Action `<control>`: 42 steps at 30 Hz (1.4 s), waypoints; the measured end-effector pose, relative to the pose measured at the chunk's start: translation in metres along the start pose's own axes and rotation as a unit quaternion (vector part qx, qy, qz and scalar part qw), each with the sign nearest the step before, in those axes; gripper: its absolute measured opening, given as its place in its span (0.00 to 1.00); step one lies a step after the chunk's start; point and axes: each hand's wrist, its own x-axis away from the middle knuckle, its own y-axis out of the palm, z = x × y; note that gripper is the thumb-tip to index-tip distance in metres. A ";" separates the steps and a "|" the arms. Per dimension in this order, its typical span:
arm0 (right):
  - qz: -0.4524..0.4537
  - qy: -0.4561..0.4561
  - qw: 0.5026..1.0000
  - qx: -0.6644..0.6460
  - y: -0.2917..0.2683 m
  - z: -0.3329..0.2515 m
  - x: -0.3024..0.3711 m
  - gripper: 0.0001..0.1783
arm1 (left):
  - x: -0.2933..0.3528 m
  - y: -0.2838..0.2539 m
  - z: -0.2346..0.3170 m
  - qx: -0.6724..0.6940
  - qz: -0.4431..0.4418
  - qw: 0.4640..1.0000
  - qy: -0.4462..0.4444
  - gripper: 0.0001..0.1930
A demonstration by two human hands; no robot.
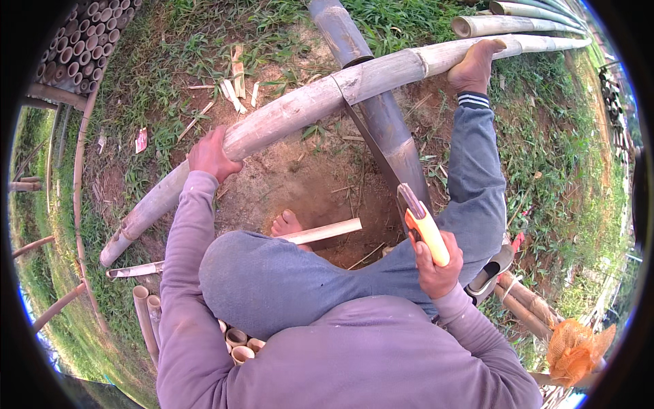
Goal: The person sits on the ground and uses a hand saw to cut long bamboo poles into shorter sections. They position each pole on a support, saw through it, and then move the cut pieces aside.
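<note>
A long, pale bamboo pole (293, 112) slants across the view from lower left to upper right. It rests over a darker, thick bamboo log (392, 126). My left hand (212, 155) is wrapped over the pole on its left part. In my right hand (439, 266) is the orange-and-yellow handle of a hand saw (371, 143). The saw's blade reaches up to the pole and sits in a thin cut line just left of the crossing. My bare foot (473, 66) presses on the pole's right part.
Beneath my bent leg lies a split bamboo strip (323, 232). Short cut bamboo tubes (242, 353) stand at lower left, and more are stacked (78, 48) at upper left. Several poles (514, 26) lie at upper right. An orange mesh bag (575, 351) is at lower right.
</note>
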 end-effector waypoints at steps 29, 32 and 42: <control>-0.014 0.014 1.000 0.007 0.013 -0.033 -0.055 0.12 | 0.000 0.007 -0.001 0.020 0.015 1.000 0.008 0.47; -0.007 0.035 0.999 -0.011 0.000 -0.032 -0.029 0.12 | 0.003 0.008 -0.001 0.030 0.049 0.998 0.029 0.48; -0.007 0.031 0.999 -0.006 0.066 -0.024 -0.133 0.15 | 0.003 0.006 -0.001 0.031 0.036 0.999 0.017 0.47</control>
